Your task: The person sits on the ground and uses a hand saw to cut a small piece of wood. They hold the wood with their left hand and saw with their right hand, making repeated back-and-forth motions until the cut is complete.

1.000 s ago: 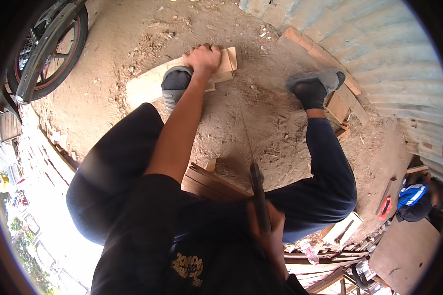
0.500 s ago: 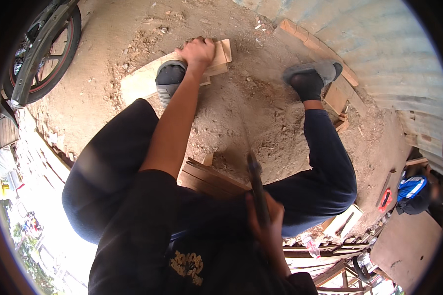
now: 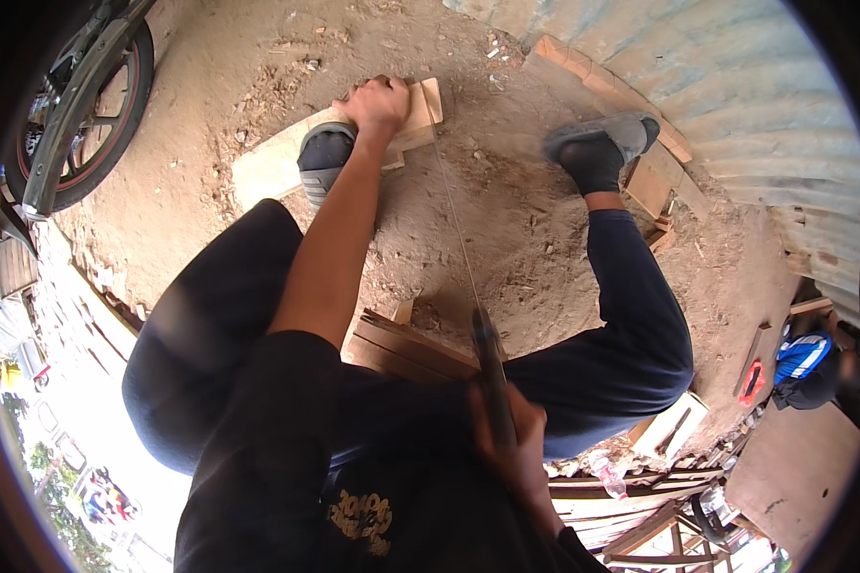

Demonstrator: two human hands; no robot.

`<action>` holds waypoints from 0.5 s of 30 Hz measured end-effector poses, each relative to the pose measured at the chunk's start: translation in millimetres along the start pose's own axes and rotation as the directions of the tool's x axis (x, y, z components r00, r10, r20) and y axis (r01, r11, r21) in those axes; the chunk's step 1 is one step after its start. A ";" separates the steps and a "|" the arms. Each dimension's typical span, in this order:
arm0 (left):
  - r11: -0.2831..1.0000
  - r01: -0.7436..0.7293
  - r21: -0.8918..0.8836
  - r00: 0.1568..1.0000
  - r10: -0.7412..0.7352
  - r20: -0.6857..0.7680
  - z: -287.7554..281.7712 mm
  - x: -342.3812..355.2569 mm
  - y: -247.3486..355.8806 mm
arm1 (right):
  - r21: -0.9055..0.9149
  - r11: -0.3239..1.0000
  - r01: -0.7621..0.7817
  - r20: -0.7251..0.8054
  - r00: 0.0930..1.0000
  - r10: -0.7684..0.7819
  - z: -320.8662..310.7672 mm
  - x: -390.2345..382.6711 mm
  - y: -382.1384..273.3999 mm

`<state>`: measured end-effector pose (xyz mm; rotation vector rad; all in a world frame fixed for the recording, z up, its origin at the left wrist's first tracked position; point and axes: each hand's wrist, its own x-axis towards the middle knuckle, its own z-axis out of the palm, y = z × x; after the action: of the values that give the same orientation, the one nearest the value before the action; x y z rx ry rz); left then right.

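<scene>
The person's left grip (image 3: 377,103) was clamped over the wooden board (image 3: 269,162), which lay on the ground at eleven o'clock from the right grip (image 3: 511,430), its long axis running from eight to two o'clock. A slippered foot (image 3: 325,158) braced it. The right grip was closed around the saw (image 3: 490,372), whose thin blade pointed between eleven and twelve, meeting the board just beyond the nearer left hand.

Daylight glare whites out the lower left, a pale haze spot veils the dark trousers (image 3: 225,325), and the black shirt (image 3: 258,468) loses detail in shade; fisheye distortion bows the corrugated metal wall (image 3: 698,105) inside blackened edges.
</scene>
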<state>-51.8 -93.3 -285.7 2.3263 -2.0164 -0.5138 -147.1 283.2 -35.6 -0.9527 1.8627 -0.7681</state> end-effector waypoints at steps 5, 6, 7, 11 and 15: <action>1.000 0.001 -0.027 1.000 -0.002 -0.005 -1.0 -0.7 -0.5 | 0.061 0.996 0.073 -0.006 0.997 -0.073 -0.1 18.1 6.5; 0.999 -0.001 -0.040 1.000 0.001 0.010 2.7 0.5 -2.2 | 0.051 0.998 0.037 0.005 0.999 -0.037 -0.1 21.3 6.2; 1.000 -0.001 -0.026 1.000 0.001 -0.002 4.6 2.0 -2.9 | 0.051 0.999 -0.004 0.012 1.000 0.004 4.0 23.8 3.1; 1.000 0.021 0.021 0.999 -0.020 -0.032 13.4 7.7 -3.5 | -0.028 0.998 0.050 -0.013 0.999 -0.051 -5.3 -5.0 2.9; 0.999 -0.013 -0.048 1.000 0.013 0.000 5.6 -3.0 -4.1 | 0.028 0.999 0.026 0.006 1.000 -0.026 3.3 17.3 2.8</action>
<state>-49.7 -88.6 -291.2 2.2838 -1.9951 -0.5558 -150.4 269.5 -46.6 -0.9625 1.8329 -0.8037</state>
